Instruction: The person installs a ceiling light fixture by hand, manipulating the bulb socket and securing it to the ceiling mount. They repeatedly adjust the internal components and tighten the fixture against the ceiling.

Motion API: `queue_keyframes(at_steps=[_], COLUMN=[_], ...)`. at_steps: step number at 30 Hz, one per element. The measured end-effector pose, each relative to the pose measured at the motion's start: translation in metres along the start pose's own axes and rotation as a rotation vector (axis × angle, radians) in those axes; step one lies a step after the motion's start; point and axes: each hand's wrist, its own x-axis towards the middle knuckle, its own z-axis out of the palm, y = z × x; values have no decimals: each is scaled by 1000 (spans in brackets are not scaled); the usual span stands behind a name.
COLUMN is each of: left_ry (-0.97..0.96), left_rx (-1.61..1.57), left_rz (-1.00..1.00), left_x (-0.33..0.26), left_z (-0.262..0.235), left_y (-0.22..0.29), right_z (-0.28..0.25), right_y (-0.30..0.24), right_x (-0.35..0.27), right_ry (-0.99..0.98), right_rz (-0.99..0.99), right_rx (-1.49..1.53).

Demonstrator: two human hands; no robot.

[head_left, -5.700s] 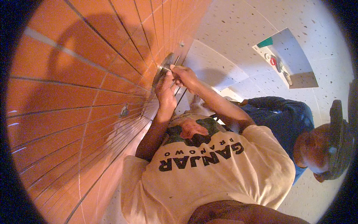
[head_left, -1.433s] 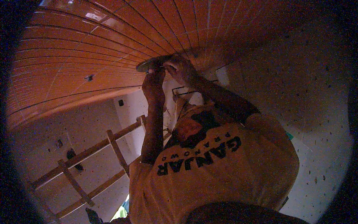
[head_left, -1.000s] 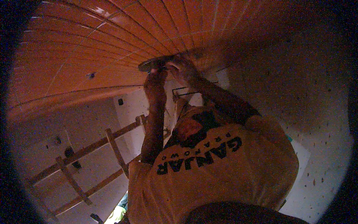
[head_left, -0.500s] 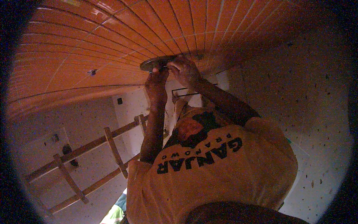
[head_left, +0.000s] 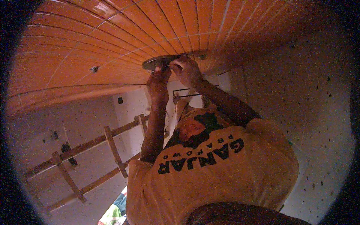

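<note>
Round plate (head_left: 150, 64): dark, seen aslant, apparently against the orange tiled wall (head_left: 112, 41).
Left hand (head_left: 158, 82): at the plate's lower edge, fingers curled; whether they grip cannot be told.
Right hand (head_left: 187, 73): just beside, fingers bent at the plate; anything pinched is too dim to tell.
Plate on tiles: steady left-hand support and small, light right-hand movements probably serve best.

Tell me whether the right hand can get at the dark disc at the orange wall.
Very likely yes: the right hand is right by the dark disc, with nothing visible blocking it. The left hand is close beside it; exact finger contact is too dim to tell.
</note>
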Motion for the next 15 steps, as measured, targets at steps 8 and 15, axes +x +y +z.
queue_keyframes(at_steps=[8,15], left_ry=[63,14], left_rx=[-790,-586], left_rz=[-205,-241], left_x=[-3,-15], left_z=[13,16], left_y=[-18,-3], right_z=[-6,-6], right_y=[-3,21], right_x=[2,-16], right_ry=[-101,-236], right_rz=[194,392], right_rx=[120,116])
